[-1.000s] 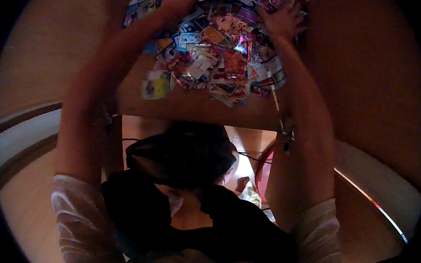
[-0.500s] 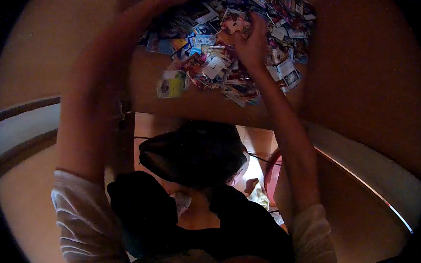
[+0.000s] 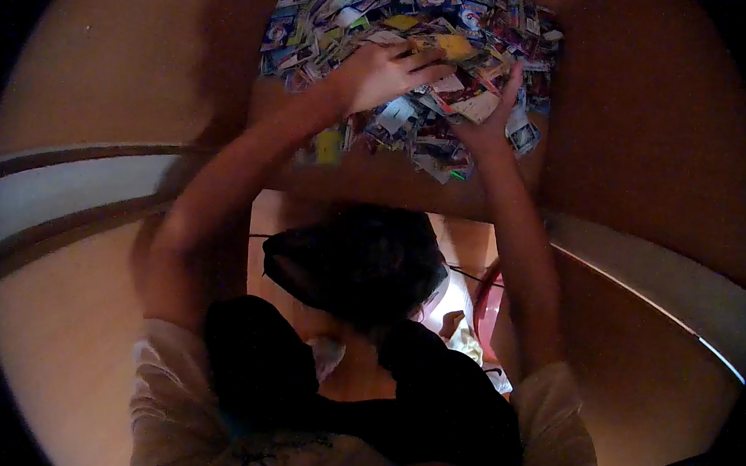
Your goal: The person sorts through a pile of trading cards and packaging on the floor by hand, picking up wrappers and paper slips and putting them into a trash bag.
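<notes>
A thick, jumbled heap of trading cards (image 3: 401,23) covers the far part of the brown surface (image 3: 359,182). My left hand (image 3: 390,75) lies over the front of the heap, palm down, its fingers spread and pointing right. Beside it, at the heap's right front, my right hand (image 3: 490,121) is cupped among the cards with one digit stretched up. A pale card (image 3: 477,106) rests against its palm side; the other fingers are hidden among cards. A yellow card (image 3: 454,46) lies just beyond the left fingertips.
Below the surface's near edge is a dark bag-like object (image 3: 359,266) on the floor. My dark-clothed legs (image 3: 257,353) are on either side. A pink-red object (image 3: 488,319) and pale cloth (image 3: 466,339) lie at right. Brown panels with pale bands flank both sides.
My left hand has come back from the far edge to the front of the heap. My right hand has shifted right and nearer. More cards show across the heap, with yellow ones on top.
</notes>
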Tool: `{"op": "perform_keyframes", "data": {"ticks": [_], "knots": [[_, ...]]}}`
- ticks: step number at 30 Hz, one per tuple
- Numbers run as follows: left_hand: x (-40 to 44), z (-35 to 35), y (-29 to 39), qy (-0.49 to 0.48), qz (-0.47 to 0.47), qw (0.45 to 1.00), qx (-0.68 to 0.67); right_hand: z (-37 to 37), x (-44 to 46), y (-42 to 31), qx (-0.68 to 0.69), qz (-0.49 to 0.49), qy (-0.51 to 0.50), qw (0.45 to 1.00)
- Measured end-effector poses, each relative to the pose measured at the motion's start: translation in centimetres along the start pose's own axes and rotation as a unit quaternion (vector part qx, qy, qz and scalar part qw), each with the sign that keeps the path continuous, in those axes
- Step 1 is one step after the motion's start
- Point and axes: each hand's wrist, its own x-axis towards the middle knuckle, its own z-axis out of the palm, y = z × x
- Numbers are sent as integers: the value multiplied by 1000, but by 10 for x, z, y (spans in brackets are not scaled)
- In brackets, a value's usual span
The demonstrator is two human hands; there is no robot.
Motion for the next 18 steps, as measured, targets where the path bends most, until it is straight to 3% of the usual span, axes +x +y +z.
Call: {"op": "perform_keyframes", "data": {"ticks": [3,6,10,12,14,15,16,17,18], "knots": [[18,-21,-38,3,12,1000,27,8,33,-8,-63,-67,131,987],[67,-20,-28,0,35,999,25,-8,13,-48,-100,-87,186,973],[121,-3,68,8,37,999,-18,-62,-51,-107,-123,-106,211,964],[124,-1,129,-60,-5,996,-66,-89,-88,-120,-116,-110,197,967],[107,2,173,-115,-237,919,-292,-105,-125,-116,-94,-109,157,977],[92,4,187,-32,-213,900,-379,-114,-142,-109,-133,-135,186,964],[83,-4,208,-33,-206,897,-390,-122,-161,-95,-171,-159,214,948],[72,-23,231,7,-340,829,-443,-128,-181,-75,-174,-167,224,944],[51,-26,244,18,-401,786,-470,-135,-201,-54,-231,-176,215,932]]}}
